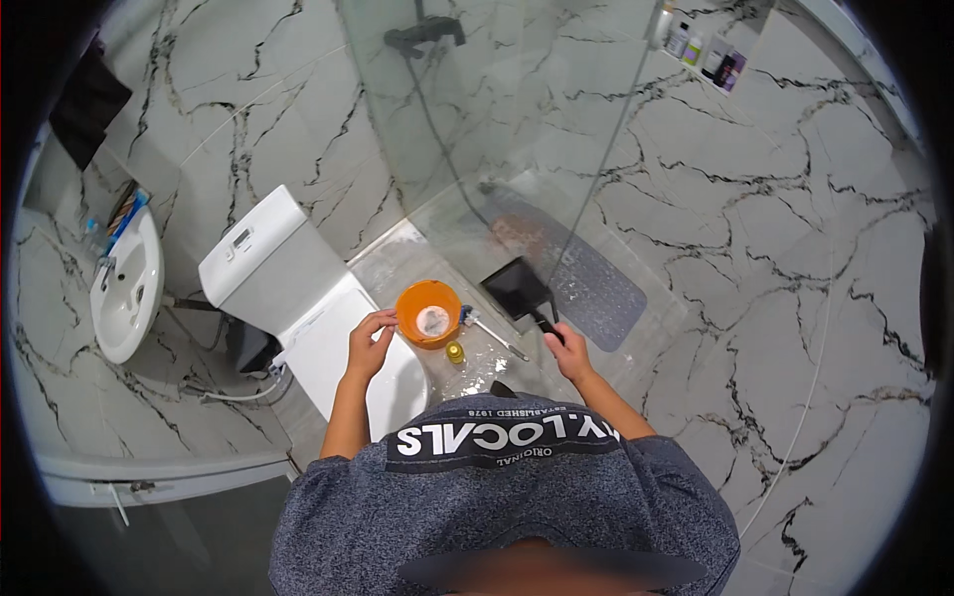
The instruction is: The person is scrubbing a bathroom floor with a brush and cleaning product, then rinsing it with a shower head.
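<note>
My right hand [571,352] is closed around the black handle of a square black water dipper [516,288], held over the wet floor at the shower's edge. My left hand [373,343] is at the left rim of an orange plastic bucket [404,322], thumb and fingers near it; whether it grips the rim is unclear. Whitish, foamy-looking contents show at the bucket's bottom. To the bucket's right lies a toilet brush [493,333] with blue bristles and a pale handle. A small yellow container [455,352] stands just below the bucket.
A white toilet [328,357] with its lid down stands beside my left arm. Past it hangs a washbasin [153,298]. A glass shower panel [514,112] rises ahead, and a wet grey bath mat [611,305] lies on the shower floor. Bottles [692,51] fill a wall niche.
</note>
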A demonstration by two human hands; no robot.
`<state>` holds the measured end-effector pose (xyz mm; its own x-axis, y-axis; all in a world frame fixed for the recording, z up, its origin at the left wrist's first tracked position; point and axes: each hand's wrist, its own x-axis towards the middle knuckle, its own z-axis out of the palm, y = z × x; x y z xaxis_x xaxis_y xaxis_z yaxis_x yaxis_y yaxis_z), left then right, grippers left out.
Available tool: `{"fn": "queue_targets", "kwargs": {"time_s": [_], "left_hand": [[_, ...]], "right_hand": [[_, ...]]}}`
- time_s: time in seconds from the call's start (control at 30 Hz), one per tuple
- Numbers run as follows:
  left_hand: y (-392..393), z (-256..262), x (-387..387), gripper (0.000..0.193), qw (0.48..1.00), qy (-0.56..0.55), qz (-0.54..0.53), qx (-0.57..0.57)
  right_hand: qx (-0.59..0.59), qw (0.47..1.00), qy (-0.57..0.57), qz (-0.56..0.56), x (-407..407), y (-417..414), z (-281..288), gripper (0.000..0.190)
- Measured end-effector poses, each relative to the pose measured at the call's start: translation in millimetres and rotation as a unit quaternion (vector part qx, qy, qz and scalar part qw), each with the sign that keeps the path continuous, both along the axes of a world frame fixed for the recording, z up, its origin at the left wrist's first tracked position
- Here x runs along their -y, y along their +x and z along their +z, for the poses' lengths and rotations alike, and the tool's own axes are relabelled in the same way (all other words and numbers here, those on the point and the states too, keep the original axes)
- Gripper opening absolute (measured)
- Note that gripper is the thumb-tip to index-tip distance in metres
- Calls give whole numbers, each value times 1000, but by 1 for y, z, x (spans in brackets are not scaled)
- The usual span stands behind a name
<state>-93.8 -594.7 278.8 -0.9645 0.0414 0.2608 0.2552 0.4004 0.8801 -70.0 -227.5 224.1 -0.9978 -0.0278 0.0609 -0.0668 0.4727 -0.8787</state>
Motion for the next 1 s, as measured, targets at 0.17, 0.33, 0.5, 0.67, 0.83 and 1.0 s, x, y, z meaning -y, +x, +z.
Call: {"fn": "queue_targets", "kwargs": {"time_s": [0.17,0.33,0.5,0.67,0.83,1.0], "left_hand": [[-11,3,-18,10,999,-10,-46,-11],[-28,16,-41,12,994,-24,-106,-20],[-41,27,-62,14,986,-28,-158,-33],[-56,30,-74,13,981,-24,-193,-13],[-76,33,-82,13,976,-42,-208,-46],[-94,38,-86,19,976,-41,-205,-66]], "right_hand": [[-44,902,-319,-286,-59,38,-18,26],[-58,824,-317,-466,-127,58,-16,29],[-57,733,-363,-573,-141,75,-23,33],[11,719,-450,-530,-126,89,-15,32],[-35,710,-441,-548,-122,87,-12,32],[26,694,-502,-516,-111,73,1,35]]}}
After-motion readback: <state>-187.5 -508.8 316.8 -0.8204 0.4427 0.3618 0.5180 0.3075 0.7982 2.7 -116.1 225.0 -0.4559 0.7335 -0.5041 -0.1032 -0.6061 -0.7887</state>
